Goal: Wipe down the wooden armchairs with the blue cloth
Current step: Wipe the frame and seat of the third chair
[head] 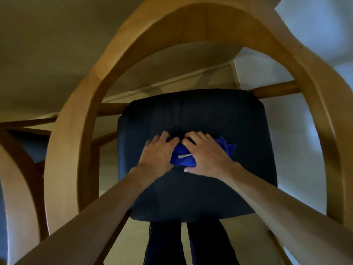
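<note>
A cloth lies bunched on the middle of an armchair's seat, with the left hand on its left side and the right hand on its right. The chair's frame arches around the seat. A second armchair stands just to the left.

Light: dim, warm; brighter far right of the hands.
Blur: fingers softly smeared.
Edges: wide-angle bending of armchair frame.
</note>
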Demonstrator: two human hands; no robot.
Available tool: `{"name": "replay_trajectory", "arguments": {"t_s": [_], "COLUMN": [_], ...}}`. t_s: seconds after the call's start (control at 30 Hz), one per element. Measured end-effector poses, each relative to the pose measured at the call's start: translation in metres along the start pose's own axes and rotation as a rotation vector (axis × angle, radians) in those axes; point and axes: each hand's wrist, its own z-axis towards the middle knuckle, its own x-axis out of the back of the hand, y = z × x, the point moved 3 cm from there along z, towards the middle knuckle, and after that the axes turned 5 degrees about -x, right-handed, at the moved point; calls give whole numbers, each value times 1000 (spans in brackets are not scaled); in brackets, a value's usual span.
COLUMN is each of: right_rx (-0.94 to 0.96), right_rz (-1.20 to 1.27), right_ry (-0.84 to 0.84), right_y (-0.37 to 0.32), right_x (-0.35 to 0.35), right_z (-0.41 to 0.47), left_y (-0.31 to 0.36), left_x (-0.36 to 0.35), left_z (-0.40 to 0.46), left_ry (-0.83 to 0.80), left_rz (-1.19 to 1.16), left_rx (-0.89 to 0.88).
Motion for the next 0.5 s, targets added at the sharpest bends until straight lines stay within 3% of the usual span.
{"name": "replay_trajectory", "arguments": {"t_s": [0.13,0.27,0.4,0.5], "right_rx": [-93,-70,-54,-106], "right_rz": [362,375,202,236], "right_ry": [-73,-239,-286,-180], "right_y": [-6,-4,19,47], "right_x": [-1,4,37,73], "right_z": [3,10,29,56], "left_y": [-13,-13,-14,-31], "left_x": [-3,-2,27,63], "left_z": [-7,-10,13,40], "left_ry": [-37,-131,80,268], "left_rz": [-313,-284,10,-169], "left_rx": [90,72,25,71]}}
